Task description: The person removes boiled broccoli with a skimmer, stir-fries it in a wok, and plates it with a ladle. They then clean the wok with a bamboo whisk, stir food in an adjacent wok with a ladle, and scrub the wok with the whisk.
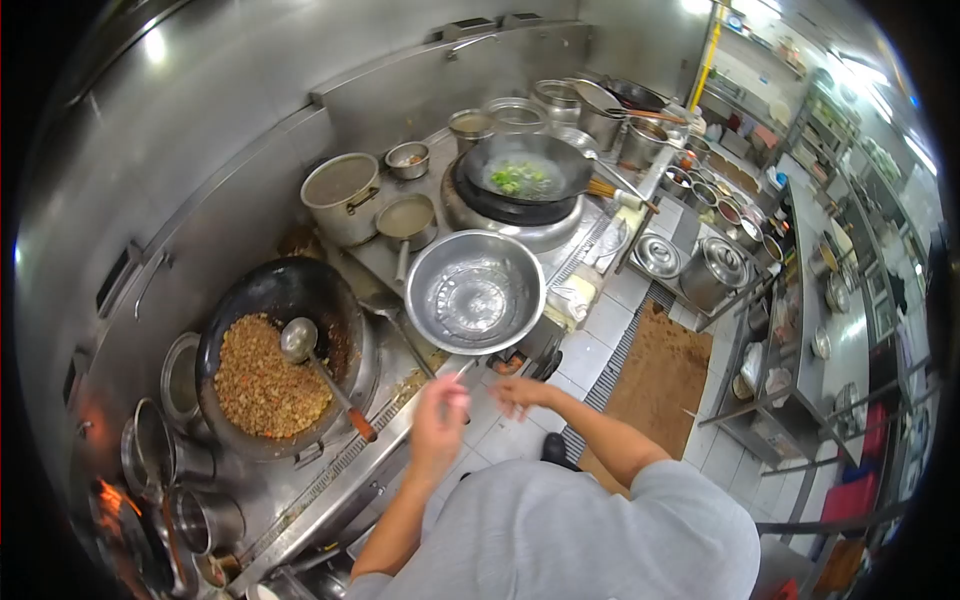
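Observation:
My left hand point(437, 425) is raised in front of the counter edge, its fingers partly curled and smeared by motion. Close by on its right, my right hand point(518, 396) has loose fingers apart, holding nothing I can see. Just beyond both hands sits a wide steel basin point(475, 335), which looks bare inside apart from a shiny bottom. To the left, a black wok point(245, 290) holds a browned, crumbly diced food point(265, 385). A ladle point(299, 341) rests in it, its wooden handle over the rim. Another long-handled utensil point(405, 340) lies between wok and basin.
Behind the basin, a second wok point(570, 172) holds liquid and green vegetables point(519, 179). A large pot point(342, 212) and a saucepan point(407, 238) stand beside it. Flames point(118, 497) burn at lower left. Lidded pots point(715, 275) and a brown floor mat point(655, 370) lie right.

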`<state>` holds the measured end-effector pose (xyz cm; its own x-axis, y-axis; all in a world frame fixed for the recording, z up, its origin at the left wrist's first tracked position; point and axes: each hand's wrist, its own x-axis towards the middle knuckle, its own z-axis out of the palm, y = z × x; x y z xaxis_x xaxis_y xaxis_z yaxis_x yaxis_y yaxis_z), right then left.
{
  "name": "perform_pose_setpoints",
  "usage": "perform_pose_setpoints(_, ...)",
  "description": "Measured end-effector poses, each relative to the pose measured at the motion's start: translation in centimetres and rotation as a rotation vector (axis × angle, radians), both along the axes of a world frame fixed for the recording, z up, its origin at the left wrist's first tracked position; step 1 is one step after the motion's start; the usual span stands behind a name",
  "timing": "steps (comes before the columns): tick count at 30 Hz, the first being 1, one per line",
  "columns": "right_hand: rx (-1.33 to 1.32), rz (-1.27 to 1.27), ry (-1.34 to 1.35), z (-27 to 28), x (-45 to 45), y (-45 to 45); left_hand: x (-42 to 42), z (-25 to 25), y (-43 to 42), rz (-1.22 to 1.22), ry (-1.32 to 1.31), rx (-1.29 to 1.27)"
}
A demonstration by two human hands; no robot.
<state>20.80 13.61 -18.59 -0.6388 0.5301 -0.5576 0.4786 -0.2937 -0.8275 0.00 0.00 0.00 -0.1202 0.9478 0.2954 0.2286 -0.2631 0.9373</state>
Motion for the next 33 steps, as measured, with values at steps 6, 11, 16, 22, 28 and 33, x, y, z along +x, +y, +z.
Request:
perform_pose_setpoints(6, -0.203, -0.243, -0.554, -23.7, 25.8, -17.5, 15.3, -5.0, 0.2, -0.920, 0.523, -0.164)
perform_pose_setpoints(11, -0.398, -0.188, -0.503, -29.6, 40.9, -34.9, 26.2, -4.9, 3.0, -1.001, 0.606, -0.162)
perform_pose_setpoints(16, -0.572, -0.967, 0.200, -38.1, 49.5, -48.9, 40.0, -4.9, 5.5, -1.249, 0.653, -0.386)
perform_pose_setpoints(22, -0.616, -1.262, -0.169, -31.8, 50.7, -33.6, 52.1, -5.1, 6.3, -1.367, 0.878, -0.141)
perform_pose_setpoints(28, -0.249, -1.308, 0.034, -25.5, 54.2, -20.5, 57.0, -6.5, 10.1, -1.480, 0.847, -0.149)
perform_pose_setpoints(33, -0.444, -1.088, -0.191, -26.1, 58.2, -17.2, 59.9, -8.2, 15.8, -1.508, 0.736, -0.207)
